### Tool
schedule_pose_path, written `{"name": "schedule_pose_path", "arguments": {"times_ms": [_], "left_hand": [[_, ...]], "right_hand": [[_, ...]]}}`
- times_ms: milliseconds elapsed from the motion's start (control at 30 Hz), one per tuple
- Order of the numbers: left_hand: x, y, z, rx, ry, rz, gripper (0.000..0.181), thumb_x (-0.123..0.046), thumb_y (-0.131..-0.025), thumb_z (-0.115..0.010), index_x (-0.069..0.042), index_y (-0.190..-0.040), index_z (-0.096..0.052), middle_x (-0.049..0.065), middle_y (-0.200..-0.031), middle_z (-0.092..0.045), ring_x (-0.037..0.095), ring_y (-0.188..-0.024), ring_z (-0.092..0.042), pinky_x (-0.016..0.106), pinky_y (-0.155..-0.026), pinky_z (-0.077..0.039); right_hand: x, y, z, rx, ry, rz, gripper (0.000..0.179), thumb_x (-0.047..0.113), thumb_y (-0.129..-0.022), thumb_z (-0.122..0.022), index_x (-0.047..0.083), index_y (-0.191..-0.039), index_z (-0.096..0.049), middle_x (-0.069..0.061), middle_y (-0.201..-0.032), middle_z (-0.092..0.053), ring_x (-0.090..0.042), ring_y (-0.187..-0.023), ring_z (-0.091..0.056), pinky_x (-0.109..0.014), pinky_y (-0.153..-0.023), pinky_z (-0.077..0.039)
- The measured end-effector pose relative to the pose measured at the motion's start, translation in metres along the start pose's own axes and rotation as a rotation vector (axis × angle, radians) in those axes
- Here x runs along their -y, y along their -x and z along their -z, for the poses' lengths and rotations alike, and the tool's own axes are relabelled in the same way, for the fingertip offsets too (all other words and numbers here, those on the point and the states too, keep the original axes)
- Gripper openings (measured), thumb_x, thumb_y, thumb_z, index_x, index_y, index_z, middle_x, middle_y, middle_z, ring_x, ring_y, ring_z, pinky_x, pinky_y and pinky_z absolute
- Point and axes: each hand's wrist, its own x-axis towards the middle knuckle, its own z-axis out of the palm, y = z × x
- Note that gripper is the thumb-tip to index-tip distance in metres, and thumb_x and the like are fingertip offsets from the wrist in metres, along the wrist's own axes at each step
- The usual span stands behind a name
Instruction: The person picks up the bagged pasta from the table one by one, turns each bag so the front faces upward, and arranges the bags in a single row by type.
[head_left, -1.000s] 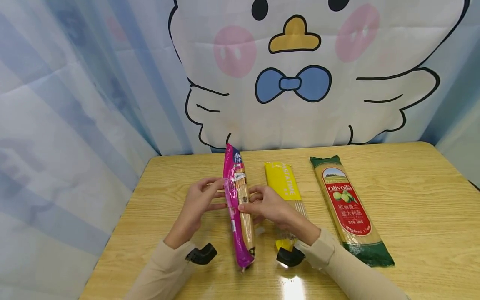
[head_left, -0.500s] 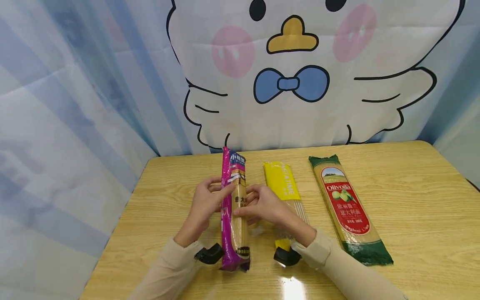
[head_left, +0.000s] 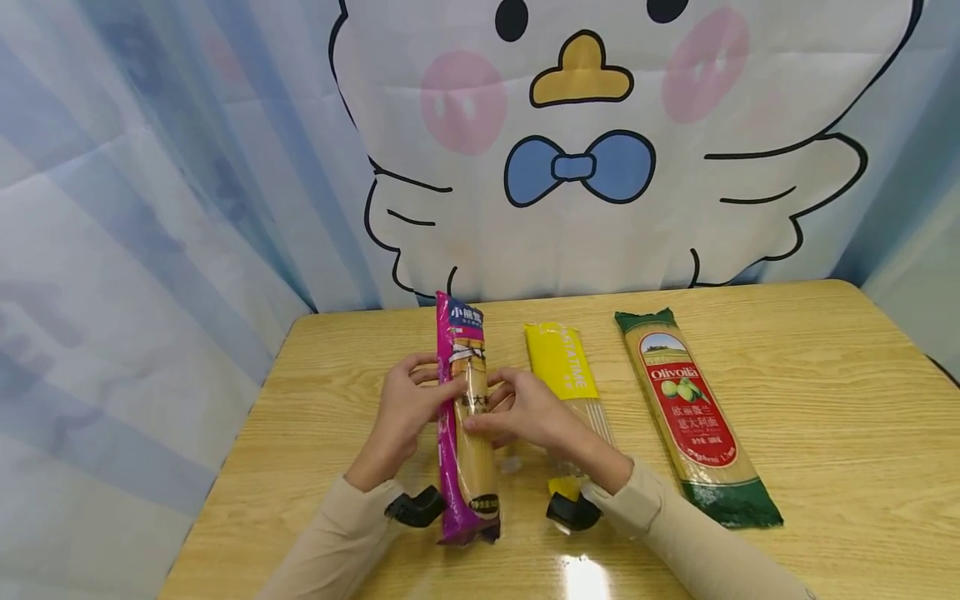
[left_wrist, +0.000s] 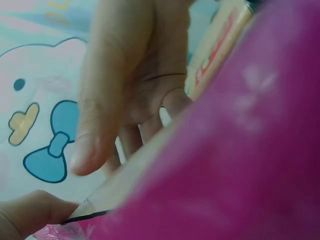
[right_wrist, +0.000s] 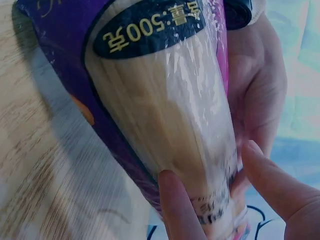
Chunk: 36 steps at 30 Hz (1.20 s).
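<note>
A magenta and purple packet of spaghetti point(head_left: 474, 450) with a clear front window stands out in the head view, left of the table's middle. Its window faces up, and the lower end carries a dark weight label point(right_wrist: 150, 27). On its left side my left hand point(head_left: 405, 404) holds it, thumb across the front and the other fingers partly hidden behind. My right hand point(head_left: 528, 408) grips the opposite edge, its thumb lying on the window. In the left wrist view the magenta back point(left_wrist: 240, 150) of the packet fills much of the frame.
Right of the hands lies a yellow pasta packet point(head_left: 562, 358), partly covered by the right forearm. Farther right rests a green-ended spaghetti packet with a red label point(head_left: 693, 408). The wooden table point(head_left: 847, 400) ends at a printed curtain point(head_left: 577, 242).
The spaghetti packet has turned so that its window faces up, and has shifted slightly left. My left thumb has come over onto its front. The other packets stay put.
</note>
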Motion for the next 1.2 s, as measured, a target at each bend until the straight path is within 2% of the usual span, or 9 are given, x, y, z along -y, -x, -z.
{"name": "schedule_pose_path", "arguments": {"times_ms": [167,433,567,633,733,867,967,1200], "left_hand": [[0.004,-0.002,0.009,-0.010,0.058,0.017,0.052,-0.009,-0.084,-0.077,-0.004,-0.130,-0.056,0.020,-0.119,-0.065,0.018,-0.086,-0.068,0.031,-0.068,-0.061],[0.006,-0.001,0.015,0.038,0.171,0.031,0.054,-0.005,-0.084,-0.076,-0.005,-0.133,-0.054,0.017,-0.118,-0.065,0.017,-0.087,-0.069,0.032,-0.069,-0.061],[0.005,-0.001,0.017,0.061,0.216,0.028,0.054,-0.004,-0.085,-0.074,-0.003,-0.135,-0.053,0.015,-0.117,-0.065,0.015,-0.087,-0.069,0.030,-0.069,-0.060],[0.005,-0.001,0.019,0.068,0.233,0.030,0.054,-0.004,-0.086,-0.073,-0.002,-0.135,-0.052,0.015,-0.117,-0.065,0.014,-0.086,-0.068,0.029,-0.069,-0.060],[0.005,-0.002,0.020,0.070,0.242,0.042,0.053,-0.005,-0.087,-0.072,-0.002,-0.136,-0.051,0.014,-0.117,-0.065,0.012,-0.086,-0.067,0.027,-0.067,-0.058],[0.007,-0.003,0.022,0.071,0.246,0.070,0.053,-0.006,-0.087,-0.073,-0.005,-0.136,-0.052,0.013,-0.118,-0.065,0.013,-0.087,-0.067,0.028,-0.069,-0.057],[0.011,-0.004,0.023,0.094,0.261,0.079,0.054,-0.007,-0.088,-0.073,-0.006,-0.137,-0.051,0.014,-0.119,-0.065,0.015,-0.089,-0.068,0.029,-0.073,-0.058],[0.020,-0.006,0.024,0.141,0.270,0.047,0.056,-0.010,-0.091,-0.071,-0.010,-0.141,-0.048,0.013,-0.126,-0.063,0.016,-0.093,-0.068,0.032,-0.075,-0.060]], "right_hand": [[-0.003,-0.002,0.006,0.046,-0.013,0.011,0.068,0.020,-0.086,-0.079,-0.002,-0.140,-0.044,-0.020,-0.113,-0.064,-0.024,-0.088,-0.069,-0.046,-0.077,-0.061],[-0.016,-0.006,0.019,0.115,-0.071,0.022,0.067,0.023,-0.092,-0.073,-0.004,-0.144,-0.039,-0.026,-0.126,-0.056,-0.027,-0.099,-0.068,-0.046,-0.087,-0.059],[-0.019,-0.007,0.021,0.210,-0.120,-0.002,0.069,0.030,-0.097,-0.065,0.000,-0.150,-0.031,-0.026,-0.135,-0.054,-0.033,-0.107,-0.067,-0.048,-0.093,-0.056],[-0.019,-0.007,0.021,0.272,-0.158,-0.009,0.069,0.030,-0.100,-0.061,0.001,-0.152,-0.027,-0.027,-0.139,-0.052,-0.037,-0.113,-0.065,-0.049,-0.096,-0.055],[-0.019,-0.006,0.021,0.313,-0.197,-0.012,0.068,0.027,-0.101,-0.060,0.000,-0.153,-0.024,-0.028,-0.140,-0.051,-0.039,-0.115,-0.063,-0.050,-0.094,-0.055],[-0.019,-0.004,0.020,0.276,-0.193,-0.020,0.067,0.022,-0.098,-0.064,0.001,-0.150,-0.027,-0.027,-0.133,-0.055,-0.037,-0.108,-0.067,-0.049,-0.089,-0.058],[-0.019,-0.002,0.019,0.243,-0.186,-0.019,0.066,0.019,-0.097,-0.066,0.000,-0.148,-0.029,-0.027,-0.127,-0.058,-0.035,-0.101,-0.069,-0.048,-0.085,-0.059],[-0.018,-0.003,0.019,0.176,-0.179,-0.009,0.063,0.017,-0.093,-0.070,-0.001,-0.140,-0.033,-0.022,-0.111,-0.066,-0.032,-0.088,-0.072,-0.048,-0.076,-0.061]]}}
